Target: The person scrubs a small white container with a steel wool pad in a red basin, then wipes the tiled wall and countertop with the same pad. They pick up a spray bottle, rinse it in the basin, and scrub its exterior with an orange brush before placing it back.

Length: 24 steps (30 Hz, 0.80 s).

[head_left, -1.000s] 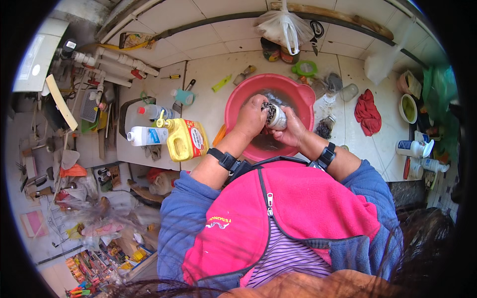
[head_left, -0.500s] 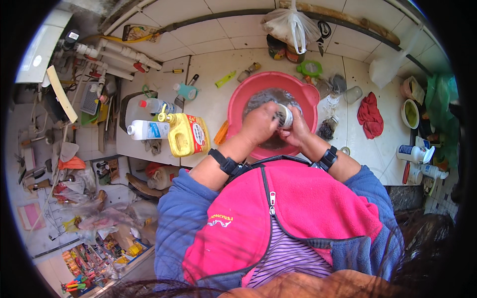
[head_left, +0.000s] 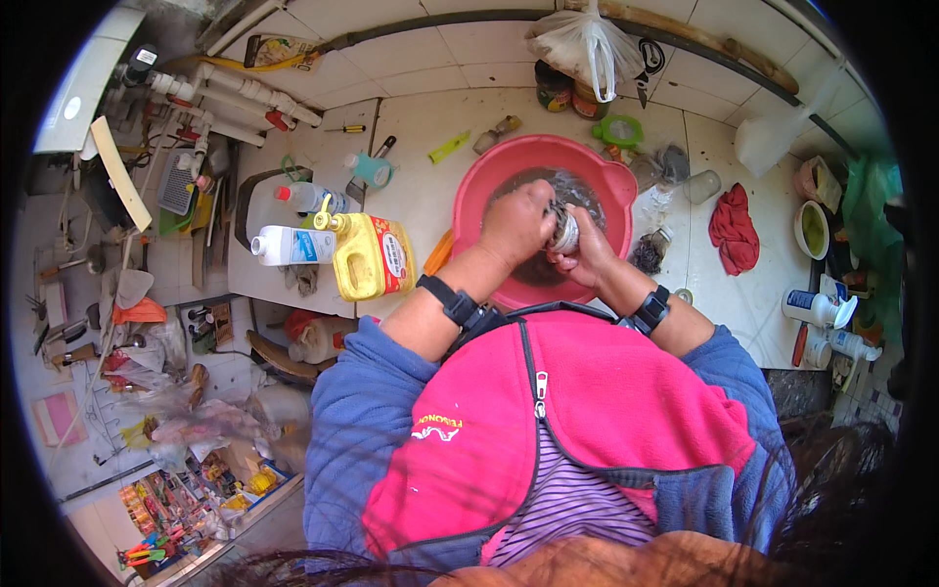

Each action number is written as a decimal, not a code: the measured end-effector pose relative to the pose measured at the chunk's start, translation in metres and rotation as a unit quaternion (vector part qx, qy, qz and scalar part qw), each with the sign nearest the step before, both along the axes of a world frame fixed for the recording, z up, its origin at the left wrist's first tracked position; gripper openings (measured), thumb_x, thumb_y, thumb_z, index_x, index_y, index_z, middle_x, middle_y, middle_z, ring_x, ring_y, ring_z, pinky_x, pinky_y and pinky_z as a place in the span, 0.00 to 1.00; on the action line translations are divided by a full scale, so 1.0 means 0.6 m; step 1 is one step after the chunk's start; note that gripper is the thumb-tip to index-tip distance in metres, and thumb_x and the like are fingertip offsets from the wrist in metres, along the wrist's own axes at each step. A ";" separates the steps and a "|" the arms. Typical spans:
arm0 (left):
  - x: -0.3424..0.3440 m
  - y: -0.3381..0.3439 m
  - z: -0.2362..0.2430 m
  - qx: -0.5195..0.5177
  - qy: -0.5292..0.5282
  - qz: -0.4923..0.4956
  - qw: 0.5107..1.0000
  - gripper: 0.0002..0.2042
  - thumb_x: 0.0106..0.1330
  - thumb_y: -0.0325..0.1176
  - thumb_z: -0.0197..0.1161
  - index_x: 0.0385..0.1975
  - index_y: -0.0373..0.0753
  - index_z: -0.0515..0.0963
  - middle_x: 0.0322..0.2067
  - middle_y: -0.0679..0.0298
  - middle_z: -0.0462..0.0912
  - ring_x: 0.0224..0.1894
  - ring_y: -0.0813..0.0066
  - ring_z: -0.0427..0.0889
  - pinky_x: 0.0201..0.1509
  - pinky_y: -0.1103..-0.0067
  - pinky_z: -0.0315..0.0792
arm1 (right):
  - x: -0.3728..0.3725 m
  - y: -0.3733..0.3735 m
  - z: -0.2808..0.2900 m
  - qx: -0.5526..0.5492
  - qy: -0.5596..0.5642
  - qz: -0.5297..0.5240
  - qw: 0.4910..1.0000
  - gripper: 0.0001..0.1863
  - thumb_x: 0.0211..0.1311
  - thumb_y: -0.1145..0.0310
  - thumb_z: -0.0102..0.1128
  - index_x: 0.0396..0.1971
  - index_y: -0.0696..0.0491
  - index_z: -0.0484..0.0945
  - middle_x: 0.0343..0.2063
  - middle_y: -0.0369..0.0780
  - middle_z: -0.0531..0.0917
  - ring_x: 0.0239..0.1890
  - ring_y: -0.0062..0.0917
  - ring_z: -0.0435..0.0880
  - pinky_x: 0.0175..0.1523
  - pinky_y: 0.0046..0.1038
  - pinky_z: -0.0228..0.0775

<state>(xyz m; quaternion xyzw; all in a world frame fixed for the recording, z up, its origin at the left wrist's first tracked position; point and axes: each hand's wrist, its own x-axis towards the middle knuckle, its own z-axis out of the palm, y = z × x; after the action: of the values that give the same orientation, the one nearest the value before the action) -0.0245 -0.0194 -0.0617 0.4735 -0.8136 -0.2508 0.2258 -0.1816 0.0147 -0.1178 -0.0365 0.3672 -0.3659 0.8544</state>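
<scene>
A pink plastic basin (head_left: 468,201) of murky grey water stands on the white counter in front of me. Over the water, my right hand (head_left: 587,256) is closed round a small, pale, round jar (head_left: 566,233), apparently glass. My left hand (head_left: 518,223) is curled against the jar's far left side, its fingers bent inward. Something dark shows between those fingers and the jar, but it is too small to name. The inside of the jar is mostly hidden by my fingers.
Left of the basin stand a yellow jug (head_left: 362,259), a white bottle (head_left: 291,246) and a clear bottle (head_left: 315,198). On the right lie a glass jar (head_left: 702,186), a dark-filled jar (head_left: 649,251) and a red cloth (head_left: 734,230). A white bag (head_left: 587,44) hangs behind.
The jar has turned, so its pale rim and dark opening show less. My left hand has shifted slightly up and over it. The whole view has moved a little.
</scene>
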 end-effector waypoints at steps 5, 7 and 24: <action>0.028 -0.022 -0.026 -0.014 0.015 0.048 0.999 0.13 0.56 0.29 0.64 0.40 0.38 0.73 0.35 0.49 0.81 0.38 0.47 0.81 0.41 0.63 0.76 | -0.024 0.002 0.006 0.001 -0.032 -0.016 0.999 0.29 0.69 0.39 0.38 0.41 0.50 0.78 0.27 0.40 0.81 0.15 0.21 0.68 0.13 0.15 0.49; 0.040 -0.019 -0.029 0.046 0.042 0.086 0.994 0.14 0.56 0.29 0.64 0.42 0.38 0.73 0.36 0.50 0.81 0.39 0.50 0.81 0.43 0.65 0.76 | -0.038 -0.002 0.011 -0.015 -0.060 -0.030 0.998 0.28 0.69 0.39 0.40 0.43 0.48 0.77 0.30 0.38 0.81 0.17 0.21 0.69 0.15 0.14 0.51; -0.004 0.004 0.002 0.013 0.114 0.035 0.993 0.20 0.50 0.29 0.68 0.46 0.41 0.76 0.43 0.55 0.81 0.47 0.52 0.80 0.54 0.65 0.74 | -0.014 0.007 0.005 -0.070 -0.082 -0.016 0.994 0.25 0.71 0.42 0.42 0.45 0.48 0.77 0.32 0.37 0.84 0.27 0.28 0.84 0.20 0.21 0.72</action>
<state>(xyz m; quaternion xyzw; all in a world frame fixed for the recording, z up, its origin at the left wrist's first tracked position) -0.0266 -0.0169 -0.0604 0.4730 -0.7620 -0.3058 0.3196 -0.1897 0.0190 -0.1146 -0.0598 0.2697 -0.4060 0.8711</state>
